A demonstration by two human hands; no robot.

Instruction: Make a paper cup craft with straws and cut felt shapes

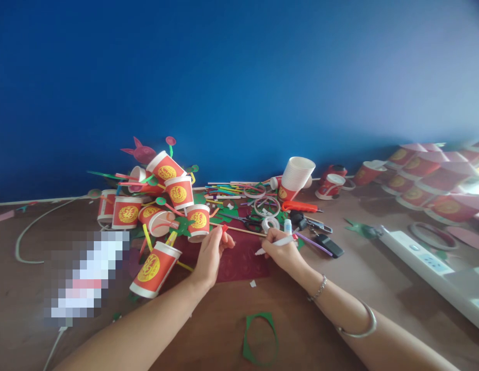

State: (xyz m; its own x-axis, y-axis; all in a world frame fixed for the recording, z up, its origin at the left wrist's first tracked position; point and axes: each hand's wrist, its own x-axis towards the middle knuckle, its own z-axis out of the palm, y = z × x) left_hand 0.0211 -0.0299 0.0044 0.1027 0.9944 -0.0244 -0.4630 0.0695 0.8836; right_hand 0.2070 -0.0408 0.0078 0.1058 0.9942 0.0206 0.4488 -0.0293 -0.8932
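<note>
My right hand (pixel 283 252) grips a white marker (pixel 282 241) with a red end, its tip pointing left over a dark red paper sheet (pixel 239 265). Faint curved lines show on that sheet. At the sheet's left edge, my left hand (pixel 212 252) is closed, with a small red marker cap (pixel 224 229) between its fingers. Just left of it lies a tilted red paper cup (pixel 156 270) with a yellow emblem. A roll of white tape (pixel 270 224) and a glue stick (pixel 287 226) are close behind my right hand.
Red cups joined with straws (pixel 177 190) pile up at left. A cup stack (pixel 297 178), scissors (pixel 250 221), an orange glue gun (pixel 301 206) and a key fob (pixel 328 246) lie behind. A power strip (pixel 413 252) is at right, a green paper cutout (pixel 247 348) in front.
</note>
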